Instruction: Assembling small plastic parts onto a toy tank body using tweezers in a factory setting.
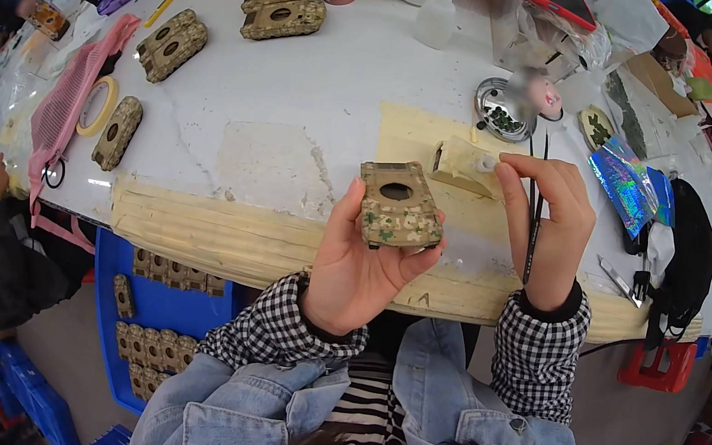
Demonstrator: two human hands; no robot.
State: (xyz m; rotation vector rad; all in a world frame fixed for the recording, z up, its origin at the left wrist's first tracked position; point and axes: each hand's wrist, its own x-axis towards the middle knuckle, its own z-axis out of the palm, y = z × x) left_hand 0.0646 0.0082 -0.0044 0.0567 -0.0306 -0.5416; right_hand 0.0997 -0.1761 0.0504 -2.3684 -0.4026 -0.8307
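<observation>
In my left hand [358,265] rests a camouflage-painted model tank hull [403,207], tilted up so its round top opening and green-speckled end show. My fingers and thumb close around its sides. My right hand [553,212] holds slim black tweezers [532,241] along the palm, their two tips pointing away from me. Its thumb and index finger meet at a small white cap-like piece [486,162]. That piece sits at the right end of a tape-covered block [463,165] on yellowish tape. Beyond it, a round metal dish [494,98] contains small dark green bits.
More camouflage hulls [172,44] stand on the left and back of the table [320,96]. A tape roll [97,105], a pink mesh bag [71,108], a squeeze bottle [435,21] and a craft knife [619,281] lie around. Below, a blue tray [174,310] bears several hulls.
</observation>
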